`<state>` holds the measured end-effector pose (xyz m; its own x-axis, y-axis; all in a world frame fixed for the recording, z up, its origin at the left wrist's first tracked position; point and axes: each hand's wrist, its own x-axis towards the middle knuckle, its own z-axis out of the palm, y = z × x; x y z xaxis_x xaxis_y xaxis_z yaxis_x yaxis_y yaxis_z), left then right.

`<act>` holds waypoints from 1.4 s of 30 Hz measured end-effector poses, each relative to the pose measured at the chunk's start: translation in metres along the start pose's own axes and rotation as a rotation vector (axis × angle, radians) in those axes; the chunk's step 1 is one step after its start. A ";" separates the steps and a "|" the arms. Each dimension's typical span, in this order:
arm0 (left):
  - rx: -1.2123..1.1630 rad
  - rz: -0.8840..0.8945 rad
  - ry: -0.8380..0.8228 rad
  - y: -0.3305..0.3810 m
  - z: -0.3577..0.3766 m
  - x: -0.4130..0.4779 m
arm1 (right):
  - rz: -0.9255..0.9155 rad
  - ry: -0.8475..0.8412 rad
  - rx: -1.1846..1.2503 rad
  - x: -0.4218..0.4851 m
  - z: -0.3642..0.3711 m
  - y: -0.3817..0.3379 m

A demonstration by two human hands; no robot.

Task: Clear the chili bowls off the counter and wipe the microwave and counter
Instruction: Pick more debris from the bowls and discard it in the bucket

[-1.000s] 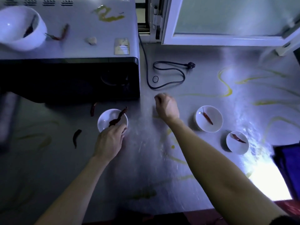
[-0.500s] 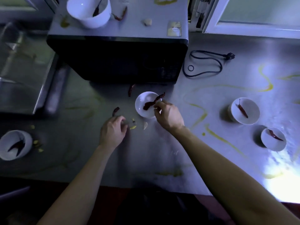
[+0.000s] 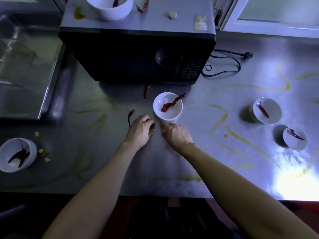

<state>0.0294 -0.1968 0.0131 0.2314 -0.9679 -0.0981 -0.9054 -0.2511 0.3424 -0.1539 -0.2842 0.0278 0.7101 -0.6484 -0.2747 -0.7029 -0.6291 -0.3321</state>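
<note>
A small white bowl with a long dried chili stands on the steel counter in front of the black microwave. Just below it, my left hand rests on the counter with fingers curled. My right hand lies beside it, fingertips down near the bowl's base. What either hand holds is hidden. Two chili bowls stand to the right, one at the far left, and a bigger bowl sits on the microwave top.
Loose chilies lie near the middle bowl. Yellow smears streak the counter, and a yellow smear marks the microwave top. Small scraps lie by the left bowl. A sink is at the left, a power cord behind.
My right hand left the chili in the middle bowl and dropped down beside my left hand. Both hands now cover the spot where small scraps lay. The view shifted left.
</note>
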 end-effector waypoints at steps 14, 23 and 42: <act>-0.289 -0.046 -0.071 -0.006 -0.004 0.001 | 0.177 0.014 0.069 -0.015 0.003 -0.001; -1.778 -0.961 0.066 0.003 -0.037 -0.007 | 0.064 0.214 0.265 -0.005 -0.052 -0.037; -2.075 -0.935 0.046 0.028 -0.131 0.084 | -0.074 0.619 0.188 0.072 -0.206 -0.030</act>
<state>0.0704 -0.2860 0.1367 0.2629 -0.6061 -0.7506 0.9037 -0.1178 0.4117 -0.0906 -0.4008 0.2039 0.5608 -0.7689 0.3070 -0.5938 -0.6319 -0.4981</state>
